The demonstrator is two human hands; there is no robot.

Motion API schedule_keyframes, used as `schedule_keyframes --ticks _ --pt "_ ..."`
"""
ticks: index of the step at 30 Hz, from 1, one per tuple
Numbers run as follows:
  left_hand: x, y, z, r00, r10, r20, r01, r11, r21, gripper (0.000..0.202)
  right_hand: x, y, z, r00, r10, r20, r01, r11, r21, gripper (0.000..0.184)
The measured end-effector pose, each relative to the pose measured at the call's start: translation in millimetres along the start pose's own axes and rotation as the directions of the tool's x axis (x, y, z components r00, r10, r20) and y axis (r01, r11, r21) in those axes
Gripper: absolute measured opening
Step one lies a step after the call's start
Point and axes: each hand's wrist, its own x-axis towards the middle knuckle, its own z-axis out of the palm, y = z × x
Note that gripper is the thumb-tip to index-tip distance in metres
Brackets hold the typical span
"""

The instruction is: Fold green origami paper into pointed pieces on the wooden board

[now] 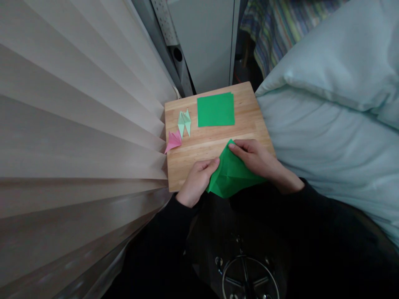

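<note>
A creased sheet of green origami paper [232,174] is held up between both hands over the near edge of a small wooden table [212,145]. My left hand [199,177] pinches its left edge, thumb on top. At the upper corner, my right hand [254,155] grips the paper between thumb and fingers. Fold lines cross the middle of the sheet. Farther back lies a stack of green paper [215,110]. To its left are a pale green folded paper figure [184,121] and a pink folded paper figure [173,140].
A pleated curtain [93,137] borders the table on the left. Pale bedding [327,124] rises along the right side. Behind the table stands a light cabinet [205,41]. Below is a round metal ring with spokes [249,259].
</note>
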Motion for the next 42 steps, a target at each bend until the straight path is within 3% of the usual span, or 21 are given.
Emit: schedule_keyframes --ticks 6,13,15,18,22,31,37,42 --pt "-2.0 2.2 0.7 0.996 -0.081 0.029 0.082 0.996 -0.029 0.042 0.9 0.1 0.4 0.992 -0.019 -0.123 0.024 0.999 0.038 0.046" --pt "-1.9 -2.1 3.3 0.989 -0.094 0.11 0.101 0.993 -0.061 0.041 1.5 1.6 7.3 0.975 -0.042 -0.219 0.04 0.999 -0.014 0.051" --pt "-1.4 -3.6 1.9 0.993 -0.083 0.086 0.088 0.995 -0.052 0.04 2.3 2.8 6.4 0.981 -0.01 -0.194 0.019 0.999 0.042 0.05" --pt "-0.6 -4.0 -1.8 0.999 -0.04 0.013 0.041 0.998 -0.044 0.039 3.5 5.5 1.0 0.996 0.067 -0.057 -0.057 0.984 0.169 0.047" --pt "-0.9 -1.7 -4.5 0.999 -0.049 0.016 0.05 0.997 -0.057 0.038 3.8 7.3 -4.6 0.995 0.084 0.057 -0.097 0.955 0.279 0.039" --pt "-1.0 -3.7 -4.5 0.994 -0.086 0.065 0.085 0.996 0.019 0.038 6.3 9.2 0.6 0.996 0.001 -0.093 0.032 0.933 0.358 0.026" --pt "-0.7 -2.4 2.9 0.998 -0.057 -0.034 0.056 0.998 -0.03 0.046 9.3 13.1 1.3 0.987 0.016 -0.158 0.036 0.946 0.321 0.024" --pt "-3.0 1.8 8.6 0.987 -0.146 0.064 0.153 0.981 -0.118 0.037 9.1 15.5 2.2 0.98 0.037 -0.197 0.023 0.956 0.291 0.024"
